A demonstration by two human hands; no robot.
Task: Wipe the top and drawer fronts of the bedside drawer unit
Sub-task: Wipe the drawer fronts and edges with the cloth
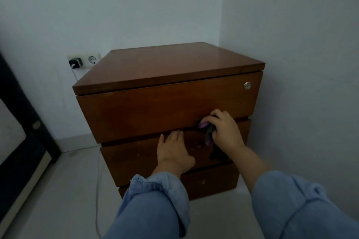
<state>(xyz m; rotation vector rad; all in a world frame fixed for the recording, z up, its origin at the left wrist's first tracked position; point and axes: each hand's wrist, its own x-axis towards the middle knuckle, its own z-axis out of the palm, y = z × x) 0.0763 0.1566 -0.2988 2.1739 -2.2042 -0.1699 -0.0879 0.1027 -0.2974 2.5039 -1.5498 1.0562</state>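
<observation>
A brown wooden bedside drawer unit (167, 64) with three drawer fronts stands in the room's corner. Its top is bare. The top drawer front (155, 110) has a small round lock at its upper right. My right hand (223, 130) is shut on a dark and purple cloth (207, 132), pressed at the lower right edge of the top drawer front, over the gap to the middle drawer. My left hand (172, 151) lies flat with fingers apart on the middle drawer front (132, 157). Part of the cloth hangs down below my right hand.
A wall socket (85, 60) with a black charger plugged in sits left of the unit; its white cable (97, 190) runs down and across the floor. A dark frame (21, 122) stands at the left. White walls close in behind and to the right.
</observation>
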